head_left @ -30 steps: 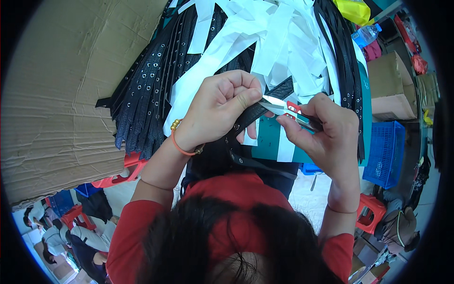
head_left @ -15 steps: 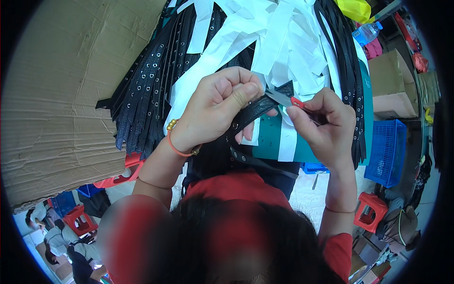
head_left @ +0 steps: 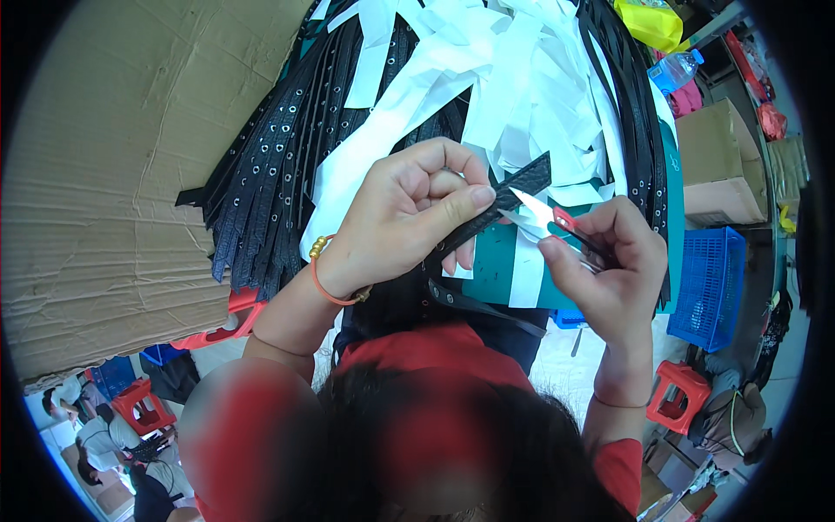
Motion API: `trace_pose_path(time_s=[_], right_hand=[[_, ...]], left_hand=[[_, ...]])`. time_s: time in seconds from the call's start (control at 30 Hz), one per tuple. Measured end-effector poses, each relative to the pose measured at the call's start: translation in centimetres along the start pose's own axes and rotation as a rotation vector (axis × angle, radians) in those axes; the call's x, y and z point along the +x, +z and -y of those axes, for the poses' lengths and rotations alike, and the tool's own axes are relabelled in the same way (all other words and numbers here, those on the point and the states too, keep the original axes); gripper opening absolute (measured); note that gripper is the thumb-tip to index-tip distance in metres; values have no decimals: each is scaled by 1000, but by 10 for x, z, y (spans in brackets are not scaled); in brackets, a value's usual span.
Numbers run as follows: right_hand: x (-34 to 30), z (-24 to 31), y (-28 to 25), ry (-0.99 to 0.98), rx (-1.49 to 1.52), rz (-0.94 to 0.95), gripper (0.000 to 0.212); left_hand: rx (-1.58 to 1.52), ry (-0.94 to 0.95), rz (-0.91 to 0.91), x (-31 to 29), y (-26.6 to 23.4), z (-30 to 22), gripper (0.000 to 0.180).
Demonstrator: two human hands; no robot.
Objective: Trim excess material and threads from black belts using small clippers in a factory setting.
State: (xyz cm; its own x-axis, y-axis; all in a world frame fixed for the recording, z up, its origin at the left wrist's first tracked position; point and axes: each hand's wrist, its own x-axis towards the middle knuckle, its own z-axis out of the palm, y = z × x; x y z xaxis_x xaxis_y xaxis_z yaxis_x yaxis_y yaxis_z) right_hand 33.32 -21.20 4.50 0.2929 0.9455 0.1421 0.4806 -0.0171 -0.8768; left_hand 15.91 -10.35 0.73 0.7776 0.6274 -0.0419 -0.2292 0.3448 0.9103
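My left hand [head_left: 396, 222] pinches a black leather strap [head_left: 529, 180] near its tip, which points up and to the right; its fingers wrap behind it. A looser length with metal eyelets [head_left: 470, 300] hangs below, close to my body. In my right hand [head_left: 622, 265] is a pair of thread snips [head_left: 563, 219] with red on the handle. The blades are spread apart, just beside the strap's lower edge. Under both hands lies a green work surface [head_left: 491, 277] with small dark scraps on it.
Black eyeleted straps [head_left: 274, 161] lie in a thick bundle at left, more [head_left: 635, 157] at right. White strips [head_left: 544, 96] heap between them. A large cardboard sheet [head_left: 130, 174] borders the left. Rightward are a cardboard box [head_left: 718, 165], a blue crate [head_left: 709, 287] and a red stool [head_left: 678, 396].
The snips have drawn back from the strap tip and their blades have spread. My right hand has shifted slightly down and right. The strap tip shows more fully, angled upward.
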Motion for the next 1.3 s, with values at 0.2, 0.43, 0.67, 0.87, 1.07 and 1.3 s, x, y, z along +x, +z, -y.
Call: trace_pose_path(time_s=[0.2,0.43,0.67,0.87,1.07,1.3], right_hand=[[1,17,-3,-237,-396,21,29],[7,25,2,-315,-404,27,32],[17,27,3,-338,-370,104,34],[21,19,7,-365,-305,121,34],[22,11,7,-359,-268,139,33],[21,1,12,-377,-234,108,32]], left_hand=[[18,-58,28,1,-1,-4,14],[-56,-76,83,-2,-6,-6,17],[-122,-104,112,-8,-7,-14,20],[-102,-123,123,-9,-10,-14,21],[-105,-108,136,-8,-11,-12,21],[-109,-103,120,-5,-12,-14,21]])
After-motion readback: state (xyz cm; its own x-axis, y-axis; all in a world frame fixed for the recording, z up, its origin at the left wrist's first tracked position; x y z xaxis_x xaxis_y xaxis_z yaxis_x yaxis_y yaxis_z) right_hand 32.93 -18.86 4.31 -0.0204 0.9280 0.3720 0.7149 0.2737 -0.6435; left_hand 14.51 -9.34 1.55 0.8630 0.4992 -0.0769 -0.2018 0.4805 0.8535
